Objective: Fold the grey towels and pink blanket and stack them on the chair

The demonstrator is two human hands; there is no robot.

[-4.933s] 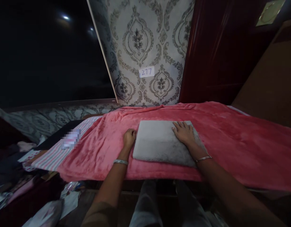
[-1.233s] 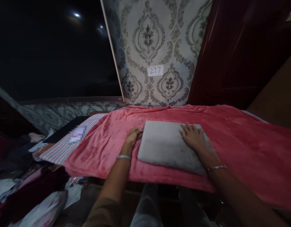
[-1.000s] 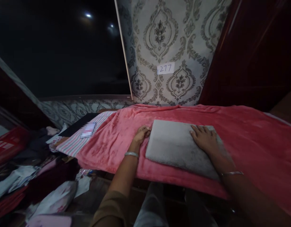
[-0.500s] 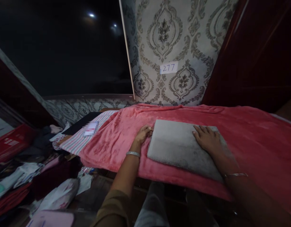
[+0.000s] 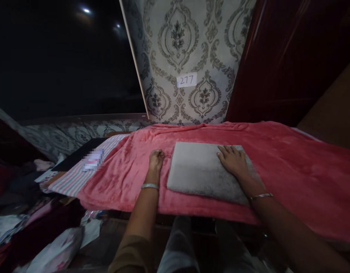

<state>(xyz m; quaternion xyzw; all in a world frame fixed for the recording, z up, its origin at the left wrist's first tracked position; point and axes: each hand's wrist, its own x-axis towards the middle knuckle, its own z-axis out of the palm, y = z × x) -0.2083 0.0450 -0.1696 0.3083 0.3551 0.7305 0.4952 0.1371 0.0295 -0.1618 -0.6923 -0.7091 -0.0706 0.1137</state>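
We see a pink blanket [image 5: 294, 170] spread over a counter [image 5: 76, 153], whose black end shows at the left beside a striped cloth [image 5: 69, 180]. On the stripes lies a small blurred-out item [image 5: 93, 160]. Behind stands a patterned wall [image 5: 210, 26] with a paper label [image 5: 187, 80] reading 277, between a big dark screen [image 5: 55, 64] on the left and a dark red panel [image 5: 271, 76] on the right. Down on the left we find a heap of clothes [image 5: 24, 223].

The gray plush cloth [image 5: 194, 170] lies flat near the middle of the blanket, its lower edge sloping down to the right, close to the blanket's near hem. To its right we see the blanket run on widely; to its left there is a rumpled stretch, and behind it a strip reaching to the wall.

The left grip [image 5: 157, 157] is over the blanket just left of the gray cloth, apart from it, fingers curled inward; we cannot tell whether they pinch anything. The right grip [image 5: 233, 159] is released, palm down with fingers spread, touching the gray cloth near its far right corner.
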